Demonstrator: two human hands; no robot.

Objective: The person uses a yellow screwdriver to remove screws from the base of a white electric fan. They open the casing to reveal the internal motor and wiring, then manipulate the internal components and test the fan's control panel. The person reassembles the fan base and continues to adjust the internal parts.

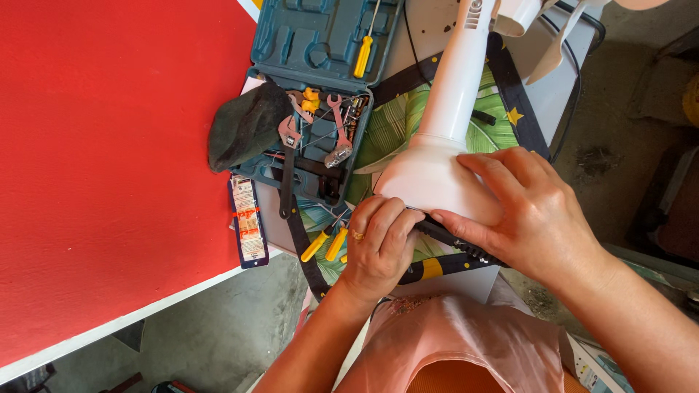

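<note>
The smooth white plastic fan base [437,171] lies at the desk's [561,80] near edge on a leaf-print cloth [393,124], hemmed in by the open teal tool case [320,44] alongside. The right hand [535,215] spreads flat over its flared rim, while the left hand [378,244] curls at the underside, seemingly pinching a small black part.

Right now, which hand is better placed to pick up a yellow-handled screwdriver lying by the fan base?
Probably the left hand. It sits at the white fan base's near edge, right beside the yellow-handled screwdrivers. The right hand lies spread on the base's far side, steadying it.
</note>
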